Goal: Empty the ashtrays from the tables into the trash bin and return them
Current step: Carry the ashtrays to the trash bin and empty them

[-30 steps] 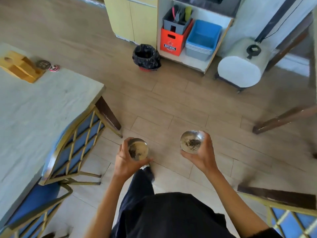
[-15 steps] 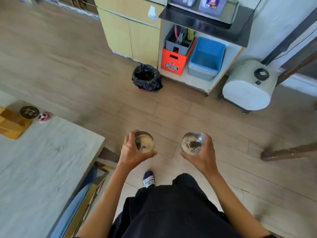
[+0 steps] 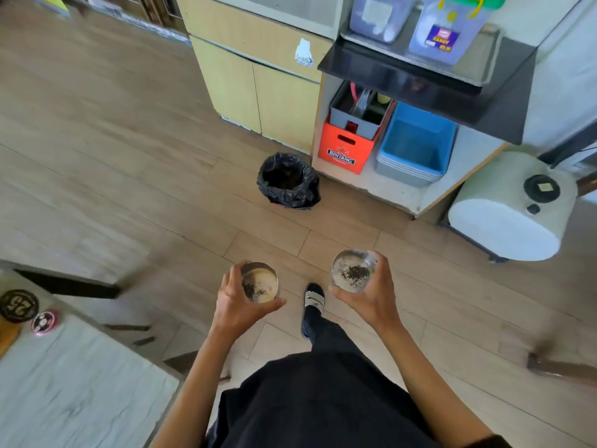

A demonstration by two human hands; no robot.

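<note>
The left hand (image 3: 237,305) was curled round a small metal ashtray (image 3: 260,282), thumb hooked under its near edge, dark ash lying in the bowl. Level with it, the right hand (image 3: 368,299) gripped a second ashtray (image 3: 352,274), fingers wrapped round the far rim, a clump of ash in the middle. Both were carried upright above the wooden floor (image 3: 129,176). Ahead of the hands, well apart from them, stood the trash bin (image 3: 288,181) lined with a black bag, just beside a shelf unit (image 3: 400,192) holding an orange crate (image 3: 344,150). To the left of the left hand lay the worktop (image 3: 80,392).
</note>
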